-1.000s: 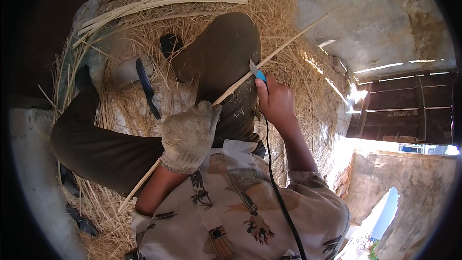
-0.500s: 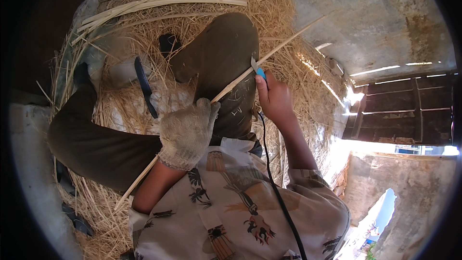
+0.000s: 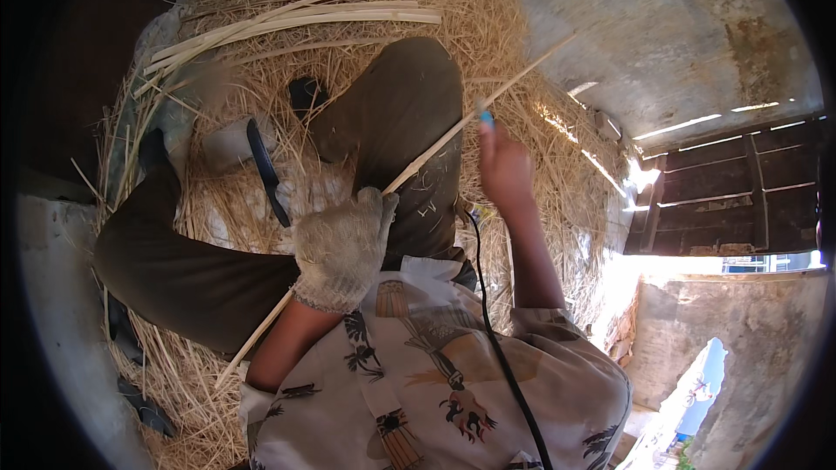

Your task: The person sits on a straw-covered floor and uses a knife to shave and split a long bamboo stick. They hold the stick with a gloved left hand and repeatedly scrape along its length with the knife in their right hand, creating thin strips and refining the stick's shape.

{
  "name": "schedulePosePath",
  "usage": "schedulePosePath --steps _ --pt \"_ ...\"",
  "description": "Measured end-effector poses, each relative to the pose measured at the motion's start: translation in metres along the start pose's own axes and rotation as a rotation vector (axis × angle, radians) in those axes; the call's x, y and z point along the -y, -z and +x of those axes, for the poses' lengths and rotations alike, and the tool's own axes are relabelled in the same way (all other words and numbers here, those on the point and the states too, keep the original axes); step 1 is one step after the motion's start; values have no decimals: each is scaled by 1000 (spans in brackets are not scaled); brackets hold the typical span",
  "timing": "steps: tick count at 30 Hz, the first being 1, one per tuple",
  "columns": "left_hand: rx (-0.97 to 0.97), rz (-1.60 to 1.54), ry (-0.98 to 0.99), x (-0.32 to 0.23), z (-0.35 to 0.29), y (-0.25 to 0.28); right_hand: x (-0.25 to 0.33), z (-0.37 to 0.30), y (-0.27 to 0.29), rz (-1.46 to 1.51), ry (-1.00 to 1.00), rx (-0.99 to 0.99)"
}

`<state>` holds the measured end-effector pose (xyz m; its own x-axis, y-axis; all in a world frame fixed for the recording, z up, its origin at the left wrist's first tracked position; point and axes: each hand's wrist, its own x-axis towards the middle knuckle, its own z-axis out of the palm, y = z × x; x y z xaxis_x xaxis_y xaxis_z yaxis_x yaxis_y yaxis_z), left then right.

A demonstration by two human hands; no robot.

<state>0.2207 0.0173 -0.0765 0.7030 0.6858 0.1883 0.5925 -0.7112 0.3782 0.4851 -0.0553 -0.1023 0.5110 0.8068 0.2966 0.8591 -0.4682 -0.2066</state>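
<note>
Straw-like litter (image 3: pixel 501 57) covers pretty much the whole floor in here, with a stained grey wall (image 3: pixel 644 43) on the far right and dark wooden slats (image 3: pixel 727 196) on the right with bright light leaking around them. So the person's sitting right down in it, legs bent, dark trousers (image 3: pixel 405 87) dotted with little pale shavings (image 3: pixel 427 207).

One long pale strip (image 3: pixel 435 150) runs slantwise over the raised leg, one tip out to the far right, the other end poking out near left. Gloved left hand (image 3: pixel 342 239) has it clamped, thumb on the right side; the other fingertips are tucked out of sight, so can't tell how they sit. Bare right hand (image 3: pixel 507 164) is blurry, but the fingers look curled in, pinching a blue cutter (image 3: pixel 486 118) right by the strip. Can't tell if the blade's actually touching.

Over on the left, a dark-handled knife (image 3: pixel 260 157) lies next to a pale block (image 3: pixel 225 148), and more cut strips (image 3: pixel 374 14) are heaped at the far left.
</note>
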Motion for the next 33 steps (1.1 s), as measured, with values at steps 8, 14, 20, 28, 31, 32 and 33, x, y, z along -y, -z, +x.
schedulePosePath --steps 8,14,20,28,31,32,33 --pt "14 -16 5 -1 -3 0 -17 21 14 20 -129 56" --pt "28 -9 12 -2 -2 3 -13 23 10 21 -138 23" --pt "68 26 45 -4 -4 18 -40 55 17 116 -280 28" --pt "126 157 84 14 -24 48 -100 80 -7 202 -418 -31" --pt "128 369 -163 49 -46 78 -132 79 -7 252 -474 -45" --pt "108 378 -141 61 -56 84 -140 77 -9 249 -464 -40" --pt "90 381 -120 72 -66 90 -152 76 -14 241 -456 -32"
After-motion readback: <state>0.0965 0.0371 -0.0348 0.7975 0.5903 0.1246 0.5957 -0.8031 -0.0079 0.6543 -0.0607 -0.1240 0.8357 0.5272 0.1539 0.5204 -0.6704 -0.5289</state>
